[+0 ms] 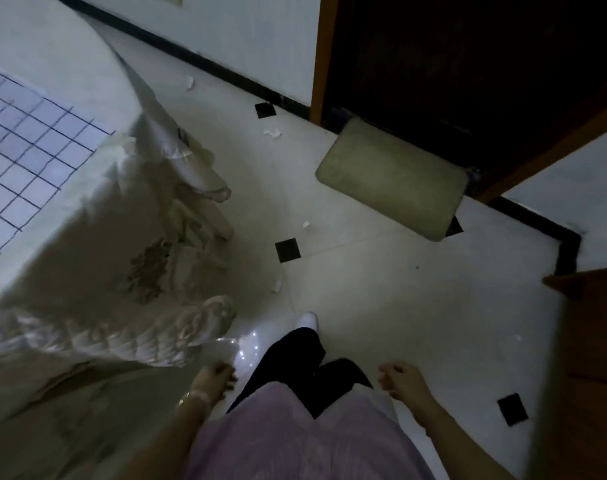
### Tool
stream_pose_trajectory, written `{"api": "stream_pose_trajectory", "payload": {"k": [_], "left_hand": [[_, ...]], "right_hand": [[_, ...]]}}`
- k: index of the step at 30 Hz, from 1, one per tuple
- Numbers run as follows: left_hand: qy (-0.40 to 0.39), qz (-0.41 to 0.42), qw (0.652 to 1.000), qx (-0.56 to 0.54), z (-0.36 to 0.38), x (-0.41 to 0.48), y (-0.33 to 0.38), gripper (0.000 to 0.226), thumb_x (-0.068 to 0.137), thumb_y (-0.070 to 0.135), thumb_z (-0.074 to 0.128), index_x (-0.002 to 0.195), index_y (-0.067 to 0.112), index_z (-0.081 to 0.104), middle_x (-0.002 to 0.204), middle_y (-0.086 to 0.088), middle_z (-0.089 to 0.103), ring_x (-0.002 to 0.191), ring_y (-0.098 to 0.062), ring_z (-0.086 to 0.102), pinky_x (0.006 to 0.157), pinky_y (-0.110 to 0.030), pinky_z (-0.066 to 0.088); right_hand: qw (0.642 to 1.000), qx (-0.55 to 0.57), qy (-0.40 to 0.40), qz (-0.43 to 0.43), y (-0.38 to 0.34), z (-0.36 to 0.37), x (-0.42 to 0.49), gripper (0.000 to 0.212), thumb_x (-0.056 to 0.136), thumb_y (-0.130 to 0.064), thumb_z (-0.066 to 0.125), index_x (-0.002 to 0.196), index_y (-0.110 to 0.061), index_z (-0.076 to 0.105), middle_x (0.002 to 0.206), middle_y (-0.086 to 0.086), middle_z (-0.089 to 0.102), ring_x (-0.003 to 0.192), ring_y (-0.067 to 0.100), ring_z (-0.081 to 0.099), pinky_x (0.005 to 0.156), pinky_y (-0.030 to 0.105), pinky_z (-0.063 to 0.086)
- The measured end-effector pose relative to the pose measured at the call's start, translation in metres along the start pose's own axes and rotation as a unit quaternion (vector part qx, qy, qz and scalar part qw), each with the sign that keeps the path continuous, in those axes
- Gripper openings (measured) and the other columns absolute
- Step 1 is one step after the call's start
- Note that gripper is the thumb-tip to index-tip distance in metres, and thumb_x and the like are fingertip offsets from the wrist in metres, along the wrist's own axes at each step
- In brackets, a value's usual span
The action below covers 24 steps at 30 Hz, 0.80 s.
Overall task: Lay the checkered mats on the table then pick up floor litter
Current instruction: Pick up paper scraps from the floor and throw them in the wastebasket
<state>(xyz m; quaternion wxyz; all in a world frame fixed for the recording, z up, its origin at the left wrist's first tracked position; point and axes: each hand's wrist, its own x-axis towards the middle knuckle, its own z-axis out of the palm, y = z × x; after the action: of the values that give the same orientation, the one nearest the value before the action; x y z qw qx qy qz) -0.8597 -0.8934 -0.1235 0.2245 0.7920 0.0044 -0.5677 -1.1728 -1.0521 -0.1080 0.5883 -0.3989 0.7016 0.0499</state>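
A checkered mat point(25, 140) is seen laid flat on the cloth-covered tabletop point(87, 57) at the left. Scraps of white litter point(272, 133) are scattered over the floor point(381, 289), some between the tabletop and a doormat point(392, 178). The left hand point(219, 374) and right hand point(399, 377) are held low, each grip loosely curled and empty

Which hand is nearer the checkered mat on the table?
Left. The left hand hangs beside the table's draped cloth, on the side where the checkered mat lies. The right hand is past the dark trousers, over the floor.
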Motion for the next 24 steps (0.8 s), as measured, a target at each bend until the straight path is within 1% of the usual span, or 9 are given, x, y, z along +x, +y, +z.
{"api": "stream_pose_trajectory", "payload": {"k": [3, 8, 10, 13, 16, 17, 19, 21, 24], "left_hand": [[-0.015, 0.064, 0.997, -0.033, 0.031, 0.018, 0.094, 0.025, 0.096, 0.007, 0.043, 0.075, 0.012, 0.054, 0.071, -0.007, 0.058, 0.061, -0.018, 0.052, 0.054, -0.025, 0.036], [0.007, 0.111, 0.991, -0.073, 0.063, 0.056, 0.184, 0.016, 0.096, 0.008, 0.042, 0.09, 0.009, 0.056, 0.078, -0.005, 0.061, 0.068, -0.016, 0.057, 0.057, -0.024, 0.041], [0.018, 0.093, 0.99, -0.104, 0.072, 0.072, 0.195, 0.016, 0.096, 0.009, 0.042, 0.09, 0.01, 0.056, 0.078, -0.004, 0.061, 0.069, -0.016, 0.057, 0.058, -0.024, 0.042], [0.044, 0.044, 0.987, -0.15, 0.085, 0.102, 0.19, 0.016, 0.096, 0.011, 0.043, 0.089, 0.012, 0.057, 0.083, -0.007, 0.062, 0.075, -0.02, 0.057, 0.061, -0.025, 0.043], [0.066, 0.001, 0.983, -0.173, 0.102, 0.139, 0.169, 0.015, 0.095, 0.013, 0.047, 0.087, 0.013, 0.059, 0.083, -0.008, 0.063, 0.075, -0.022, 0.058, 0.063, -0.027, 0.044], [0.075, -0.009, 0.982, -0.174, 0.107, 0.154, 0.161, 0.013, 0.094, 0.013, 0.049, 0.086, 0.012, 0.06, 0.083, -0.008, 0.063, 0.077, -0.023, 0.057, 0.065, -0.028, 0.044], [0.105, -0.019, 0.983, -0.15, 0.117, 0.195, 0.142, 0.009, 0.091, 0.013, 0.053, 0.087, 0.013, 0.062, 0.087, -0.008, 0.063, 0.08, -0.022, 0.057, 0.071, -0.027, 0.043], [0.139, -0.018, 0.984, -0.114, 0.126, 0.245, 0.12, 0.007, 0.089, 0.014, 0.057, 0.093, 0.016, 0.063, 0.094, -0.006, 0.064, 0.086, -0.02, 0.058, 0.075, -0.026, 0.043], [0.179, -0.011, 0.979, -0.093, 0.143, 0.335, 0.09, 0.019, 0.087, 0.012, 0.062, 0.106, 0.014, 0.063, 0.109, -0.008, 0.062, 0.097, -0.023, 0.059, 0.084, -0.03, 0.047]], "right_hand": [[0.999, -0.043, -0.007, 0.015, -0.026, -0.026, 0.025, 0.019, 0.096, -0.007, 0.046, 0.098, -0.002, 0.065, 0.083, 0.012, 0.063, 0.079, 0.026, 0.059, 0.077, 0.036, 0.05], [0.991, -0.128, -0.04, 0.026, -0.08, -0.056, 0.077, 0.02, 0.096, -0.007, 0.045, 0.097, 0.0, 0.063, 0.082, 0.014, 0.062, 0.077, 0.026, 0.058, 0.072, 0.033, 0.045], [0.984, -0.168, -0.064, 0.017, -0.109, -0.062, 0.106, 0.02, 0.096, -0.007, 0.045, 0.095, -0.002, 0.064, 0.08, 0.013, 0.061, 0.076, 0.026, 0.058, 0.068, 0.031, 0.045], [0.97, -0.223, -0.102, -0.002, -0.157, -0.059, 0.164, 0.02, 0.095, -0.007, 0.047, 0.086, -0.004, 0.065, 0.077, 0.014, 0.062, 0.069, 0.024, 0.056, 0.062, 0.028, 0.043], [0.949, -0.29, -0.115, -0.043, -0.203, -0.042, 0.241, 0.02, 0.091, -0.004, 0.047, 0.079, 0.001, 0.063, 0.077, 0.024, 0.06, 0.071, 0.025, 0.054, 0.067, 0.03, 0.04], [0.943, -0.308, -0.115, -0.062, -0.217, -0.033, 0.269, 0.02, 0.091, -0.003, 0.047, 0.082, 0.005, 0.064, 0.08, 0.027, 0.063, 0.074, 0.027, 0.056, 0.069, 0.033, 0.044], [0.934, -0.322, -0.117, -0.097, -0.241, -0.009, 0.328, 0.02, 0.091, -0.001, 0.047, 0.094, 0.0, 0.066, 0.089, 0.022, 0.067, 0.083, 0.031, 0.061, 0.078, 0.037, 0.049], [0.928, -0.328, -0.109, -0.138, -0.257, 0.022, 0.389, 0.021, 0.09, -0.001, 0.051, 0.103, -0.007, 0.066, 0.099, 0.016, 0.068, 0.088, 0.031, 0.062, 0.079, 0.033, 0.047], [0.903, -0.357, -0.111, -0.212, -0.265, 0.069, 0.483, 0.027, 0.091, -0.006, 0.055, 0.117, -0.009, 0.063, 0.112, 0.013, 0.065, 0.095, 0.022, 0.059, 0.081, 0.025, 0.042]]}}
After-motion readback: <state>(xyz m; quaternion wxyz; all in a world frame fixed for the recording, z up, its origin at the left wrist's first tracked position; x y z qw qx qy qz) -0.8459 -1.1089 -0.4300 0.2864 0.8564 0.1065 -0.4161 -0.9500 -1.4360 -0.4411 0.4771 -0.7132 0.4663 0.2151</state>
